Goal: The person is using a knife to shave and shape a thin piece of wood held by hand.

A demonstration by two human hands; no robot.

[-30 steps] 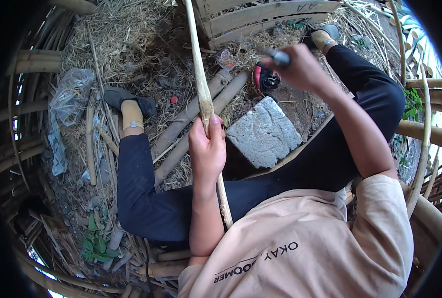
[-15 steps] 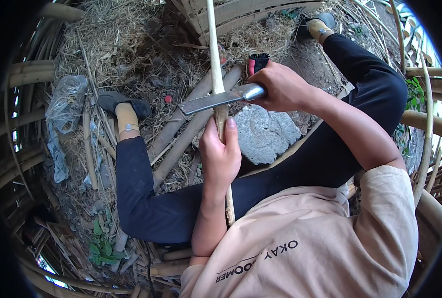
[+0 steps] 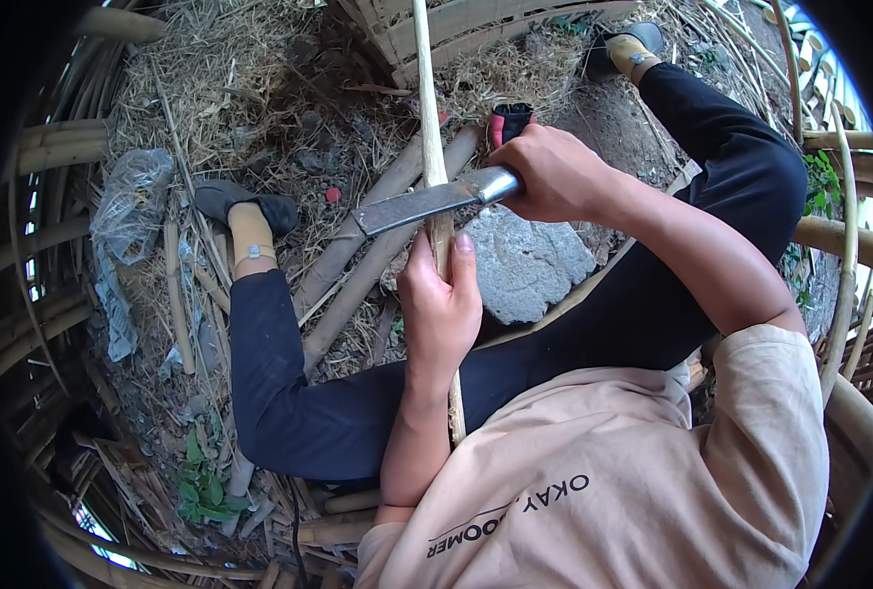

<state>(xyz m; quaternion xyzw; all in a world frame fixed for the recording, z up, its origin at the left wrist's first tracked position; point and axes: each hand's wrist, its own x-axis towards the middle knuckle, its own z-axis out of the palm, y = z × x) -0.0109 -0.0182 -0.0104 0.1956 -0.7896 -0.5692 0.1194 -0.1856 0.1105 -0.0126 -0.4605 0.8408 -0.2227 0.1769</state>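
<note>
A long, pale wooden stick [image 3: 430, 118] runs from the top of the head view down toward my shirt. My left hand [image 3: 439, 309] is wrapped round it, with the thumb lying along its upper side. Just beyond that thumb, the flat steel blade of a large knife [image 3: 407, 210] lies across the stick and touches it. My right hand [image 3: 557, 177] is closed round the knife's handle end, where a shiny metal collar shows beside the fingers. The rest of the handle is hidden in my fist. The stick's near end rests against my shirt.
A grey stone block [image 3: 525, 265] sits between my legs, beside bamboo poles [image 3: 358, 280] on the straw-covered ground. A black and red item [image 3: 508, 126] lies beyond my right hand. Clear plastic [image 3: 134, 211] is at the left, and a slatted wooden crate [image 3: 495, 34] stands ahead.
My left hand and the stick have shifted slightly to the right. My right hand and the knife have barely moved, with the blade still across the stick.
</note>
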